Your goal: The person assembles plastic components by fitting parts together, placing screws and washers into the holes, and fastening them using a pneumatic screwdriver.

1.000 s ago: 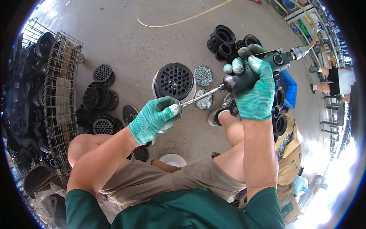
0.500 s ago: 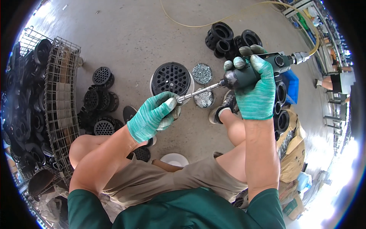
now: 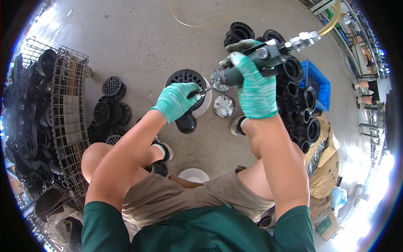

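Both hands wear green knit gloves with grey fingertips. My right hand is wrapped round the dark body of an air screwdriver, which tilts down to the left. Its thin metal shaft reaches my left hand. The left fingers are closed round the shaft's tip; whether they also pinch a small fastener is hidden. Right under this hand lies a round black slotted drain piece with a rounded black outlet toward me. It rests over a white round support, partly covered by the hand.
Two round tins of small metal fasteners sit right of the support. Black round parts are piled at left beside a wire cage. More black fittings, a blue crate and brown sacks stand right. A yellowish air hose trails off.
Both hands have moved forward, the right one also leftward, bringing the shaft's tip over the black drain piece. The driver now points down more steeply, and the outlet shows below the left hand.
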`<state>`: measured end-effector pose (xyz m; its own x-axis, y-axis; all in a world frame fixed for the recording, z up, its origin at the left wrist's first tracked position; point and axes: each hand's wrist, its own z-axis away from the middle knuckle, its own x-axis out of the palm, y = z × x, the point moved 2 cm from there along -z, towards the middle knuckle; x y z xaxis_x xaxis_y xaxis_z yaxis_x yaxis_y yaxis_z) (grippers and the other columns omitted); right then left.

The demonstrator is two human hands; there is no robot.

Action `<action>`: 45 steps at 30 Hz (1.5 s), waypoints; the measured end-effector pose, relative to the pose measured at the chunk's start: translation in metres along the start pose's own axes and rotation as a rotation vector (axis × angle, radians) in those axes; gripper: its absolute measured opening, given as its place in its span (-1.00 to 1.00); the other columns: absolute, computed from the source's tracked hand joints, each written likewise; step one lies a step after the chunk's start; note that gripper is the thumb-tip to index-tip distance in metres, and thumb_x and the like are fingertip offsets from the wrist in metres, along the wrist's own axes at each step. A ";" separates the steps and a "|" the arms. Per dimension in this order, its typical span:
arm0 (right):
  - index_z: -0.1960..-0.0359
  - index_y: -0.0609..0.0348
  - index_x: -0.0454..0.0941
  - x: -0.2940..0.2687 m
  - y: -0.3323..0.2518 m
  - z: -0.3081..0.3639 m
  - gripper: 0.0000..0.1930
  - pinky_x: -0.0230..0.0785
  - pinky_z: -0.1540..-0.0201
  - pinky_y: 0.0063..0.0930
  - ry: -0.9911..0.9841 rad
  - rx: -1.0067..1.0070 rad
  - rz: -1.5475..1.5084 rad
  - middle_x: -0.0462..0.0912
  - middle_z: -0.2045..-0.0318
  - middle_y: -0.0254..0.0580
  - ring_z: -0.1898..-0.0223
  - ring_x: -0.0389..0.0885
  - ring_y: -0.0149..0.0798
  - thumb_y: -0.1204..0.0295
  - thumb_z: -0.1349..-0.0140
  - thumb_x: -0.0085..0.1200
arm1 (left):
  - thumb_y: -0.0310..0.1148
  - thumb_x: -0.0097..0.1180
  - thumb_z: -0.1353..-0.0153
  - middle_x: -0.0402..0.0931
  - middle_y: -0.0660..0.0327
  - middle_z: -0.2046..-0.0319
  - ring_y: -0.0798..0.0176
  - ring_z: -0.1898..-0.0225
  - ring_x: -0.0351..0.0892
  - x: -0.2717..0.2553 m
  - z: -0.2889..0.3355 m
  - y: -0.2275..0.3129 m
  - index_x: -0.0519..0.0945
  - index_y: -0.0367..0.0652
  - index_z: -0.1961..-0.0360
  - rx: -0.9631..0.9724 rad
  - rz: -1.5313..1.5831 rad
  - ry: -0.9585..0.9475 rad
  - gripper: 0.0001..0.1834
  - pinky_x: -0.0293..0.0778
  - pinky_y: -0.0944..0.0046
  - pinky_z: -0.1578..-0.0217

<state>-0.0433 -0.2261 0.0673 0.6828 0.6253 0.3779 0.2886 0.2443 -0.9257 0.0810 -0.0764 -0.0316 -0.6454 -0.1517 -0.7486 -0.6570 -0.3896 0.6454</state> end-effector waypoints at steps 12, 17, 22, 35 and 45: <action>0.08 0.12 0.57 0.005 0.021 0.007 -0.74 0.51 0.24 -0.59 -0.108 -0.021 0.141 0.67 0.25 -0.37 0.29 0.61 -0.50 0.65 -0.22 0.22 | -0.24 0.10 -0.32 0.66 -0.01 0.43 -0.13 0.37 0.68 0.020 -0.010 0.001 0.58 -0.08 0.05 -0.037 -0.248 -0.067 -0.75 0.57 -0.04 0.28; 0.08 0.13 0.56 0.008 0.023 0.010 -0.75 0.53 0.18 -0.57 -0.124 -0.047 0.149 0.66 0.25 -0.36 0.29 0.60 -0.51 0.67 -0.23 0.19 | -0.23 0.04 -0.36 0.64 0.00 0.48 -0.14 0.42 0.66 0.019 -0.010 -0.001 0.52 -0.10 0.01 -0.042 -0.321 -0.130 -0.74 0.56 -0.08 0.33; 0.09 0.16 0.56 0.016 0.028 0.013 -0.74 0.52 0.12 -0.57 -0.170 -0.084 0.176 0.65 0.25 -0.37 0.25 0.58 -0.53 0.70 -0.22 0.17 | -0.27 0.02 -0.33 0.67 -0.05 0.40 -0.16 0.34 0.68 0.009 -0.007 -0.003 0.53 -0.09 0.03 -0.097 -0.262 -0.123 -0.75 0.56 -0.11 0.27; 0.10 0.17 0.52 0.030 0.034 0.016 -0.68 0.57 0.13 -0.48 -0.340 -0.078 0.359 0.69 0.22 -0.21 0.20 0.65 -0.41 0.70 -0.10 0.20 | 0.04 0.15 -0.31 0.72 0.00 0.22 -0.08 0.16 0.71 -0.015 0.000 -0.038 0.44 -0.03 -0.30 -0.455 -0.214 0.119 -0.38 0.59 -0.05 0.14; 0.19 0.15 0.52 0.035 0.042 0.015 -0.72 0.57 0.19 -0.46 -0.323 -0.031 0.294 0.68 0.28 -0.19 0.26 0.65 -0.37 0.73 -0.07 0.15 | -0.03 0.24 -0.26 0.68 -0.01 0.02 -0.08 0.00 0.67 -0.009 -0.003 -0.062 0.59 -0.07 -0.19 -0.536 0.144 0.113 -0.46 0.53 0.03 -0.08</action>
<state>-0.0180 -0.1829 0.0417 0.4950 0.8661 0.0704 0.1371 0.0022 -0.9906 0.1288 -0.0539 -0.0654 -0.6490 -0.3221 -0.6892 -0.2570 -0.7599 0.5971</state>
